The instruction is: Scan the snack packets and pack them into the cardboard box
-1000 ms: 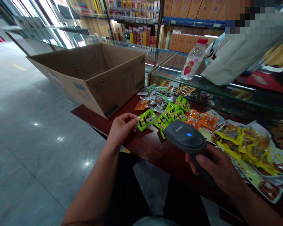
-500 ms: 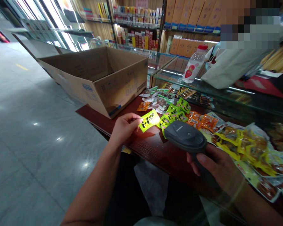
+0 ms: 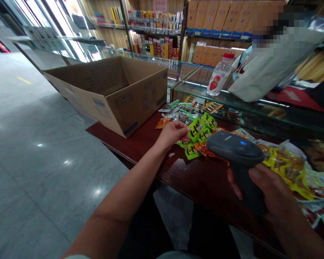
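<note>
My left hand reaches over the dark red counter, thumb and fingers closed on the edge of a bright green snack packet with black print. That packet lies among other green packets and against the pile. My right hand is wrapped round the handle of a dark grey barcode scanner, held above the counter with a small blue light lit on its top. Orange packets lie partly under the green ones. Yellow-edged clear snack bags lie behind and right of the scanner.
A large open cardboard box stands at the left on the counter. Behind the packets is a glass display case bearing a strawberry-print bottle and a pale bag. A blurred-out person is beyond; stocked shelves line the back.
My left hand has moved right from the counter's front to the green pile. The scanner has shifted right, its bright light on the packet is gone, and a blue light shows on top.
</note>
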A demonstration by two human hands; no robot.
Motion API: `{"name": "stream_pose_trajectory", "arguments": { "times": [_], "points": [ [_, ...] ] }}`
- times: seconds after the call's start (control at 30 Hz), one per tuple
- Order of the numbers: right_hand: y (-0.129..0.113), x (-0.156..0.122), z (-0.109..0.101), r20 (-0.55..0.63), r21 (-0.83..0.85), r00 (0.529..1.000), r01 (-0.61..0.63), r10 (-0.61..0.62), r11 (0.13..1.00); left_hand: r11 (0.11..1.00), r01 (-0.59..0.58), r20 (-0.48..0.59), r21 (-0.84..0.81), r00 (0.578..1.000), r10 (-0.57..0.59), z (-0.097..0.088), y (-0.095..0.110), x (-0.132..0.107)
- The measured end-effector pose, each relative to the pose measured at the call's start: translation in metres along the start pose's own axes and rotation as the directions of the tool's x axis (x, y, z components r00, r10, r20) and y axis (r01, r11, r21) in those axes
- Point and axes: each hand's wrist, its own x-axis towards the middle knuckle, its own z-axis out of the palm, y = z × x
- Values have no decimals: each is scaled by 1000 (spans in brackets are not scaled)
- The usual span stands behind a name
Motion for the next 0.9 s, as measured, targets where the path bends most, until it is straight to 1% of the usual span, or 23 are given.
{"name": "stream_pose_trajectory", "arguments": {
  "times": [0.03, 0.1, 0.17, 0.2, 0.23, 0.27, 0.3, 0.33, 0.37, 0.4, 0.43, 0.47, 0.5, 0.53, 0.57, 0.63, 0.73, 0.83, 0.9],
  "points": [
    [-2, -2, 2, -40, 5, 999, 1, -1, 1000, 1000, 20, 15, 13, 1000, -20, 10, 1, 9],
    [-7, -5, 5, -72, 8, 997, 4, -3, 1000, 996, 33, 28, 83, 999, -35, 25, 2, 23],
    [-9, -6, 7, -92, 13, 996, -5, 6, 1000, 978, -8, 34, 210, 999, 1, 29, 0, 31],
    [-9, -6, 6, -106, 16, 994, -8, 10, 1000, 956, -60, 22, 288, 998, 56, 25, -1, 33],
    [-9, -5, 6, -118, 17, 993, -9, 11, 1000, 920, -128, -3, 372, 990, 139, 19, -2, 34],
    [-8, -4, 5, -125, 15, 992, -8, 10, 1000, 864, -196, -40, 464, 969, 242, 9, -3, 35],
    [-8, -3, 3, -129, 14, 992, -2, 3, 1000, 789, -246, -82, 563, 933, 349, -3, -4, 36],
    [-8, -1, 2, -125, 13, 992, 3, -1, 1000, 705, -256, -125, 661, 889, 440, -18, -4, 37],
    [-8, 0, 2, -118, 10, 993, 7, -6, 1000, 625, -228, -155, 747, 854, 497, -33, -5, 38],
    [-8, 2, 2, -112, 11, 994, 11, -9, 1000, 555, -178, -168, 812, 840, 516, -48, -6, 39],
    [-9, 3, 2, -111, 19, 994, 13, -11, 1000, 502, -130, -164, 855, 850, 500, -63, -7, 40],
    [-10, 5, 3, -112, 31, 994, 15, -12, 999, 465, -100, -142, 880, 877, 459, -75, -8, 42],
    [-11, 6, 4, -111, 42, 994, 18, -13, 999, 441, -99, -102, 892, 907, 410, -86, -11, 43],
    [-12, 8, 6, -107, 48, 994, 22, -17, 999, 425, -123, -47, 897, 929, 366, -94, -13, 43],
    [-13, 9, 7, -99, 48, 995, 27, -22, 999, 412, -159, 12, 897, 941, 337, -100, -16, 43],
    [-14, 12, 9, -81, 27, 996, 34, -32, 999, 384, -217, 85, 897, 939, 333, -106, -23, 42],
    [-14, 16, 10, -65, 0, 997, 32, -32, 999, 368, -237, 85, 899, 919, 384, -107, -31, 38],
    [-13, 18, 10, -41, -21, 998, 36, -37, 999, 395, -255, 66, 883, 898, 434, -106, -35, 36],
    [-13, 20, 10, -45, -25, 998, 39, -40, 999, 425, -249, 33, 870, 890, 455, -107, -36, 35]
  ]
}}
